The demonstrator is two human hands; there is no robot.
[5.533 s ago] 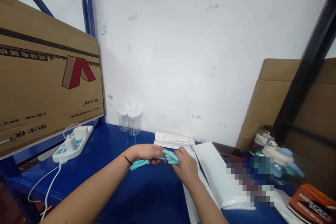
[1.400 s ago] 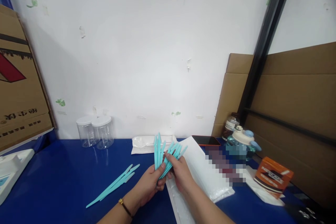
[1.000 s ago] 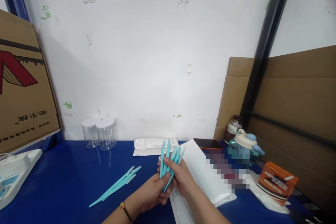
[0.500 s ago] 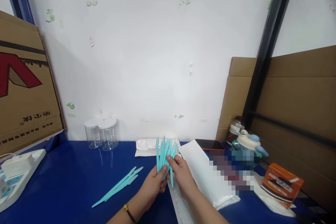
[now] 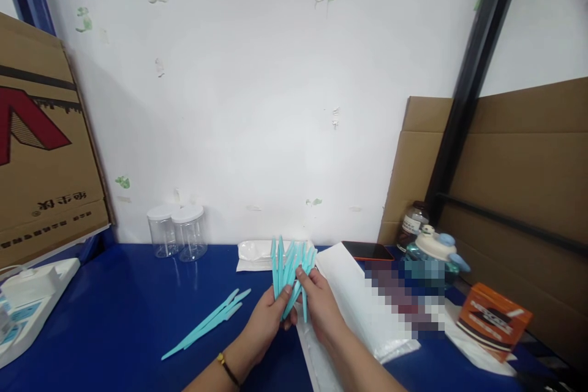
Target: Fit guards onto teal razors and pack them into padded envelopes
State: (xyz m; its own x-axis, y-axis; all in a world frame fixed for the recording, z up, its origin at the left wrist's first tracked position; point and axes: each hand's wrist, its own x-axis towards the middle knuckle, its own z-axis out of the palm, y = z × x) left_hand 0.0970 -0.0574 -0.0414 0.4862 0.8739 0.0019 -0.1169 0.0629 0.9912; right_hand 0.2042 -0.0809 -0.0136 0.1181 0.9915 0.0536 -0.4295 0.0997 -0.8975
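Observation:
A fanned bunch of slim turquoise plastic tweezers point(image 5: 280, 269) stands upright between my hands, tips pointing up. My left hand point(image 5: 269, 318) is closed round the lower part of the bunch, thumb across the front. My right hand point(image 5: 321, 303) pinches some of the tweezers on the right side, one of which points down below the fingers. Both hands nearly touch, and the fingers behind the bunch are partly hidden. To the left, a few more turquoise tweezers point(image 5: 206, 324) lie together on the blue table point(image 5: 114, 318).
A white sealed packet point(image 5: 252, 254) lies behind the hands, and a white plastic bag point(image 5: 353, 300) to their right. Two lidded clear jars point(image 5: 190, 239), a phone point(image 5: 367, 251), a teal bottle point(image 5: 434, 257), an orange box point(image 5: 493, 321) and a power strip point(image 5: 27, 312) surround the work area.
The tweezers have spread wider into a fan. My right hand has shifted slightly right with some of them. The tweezers on the table lie as before.

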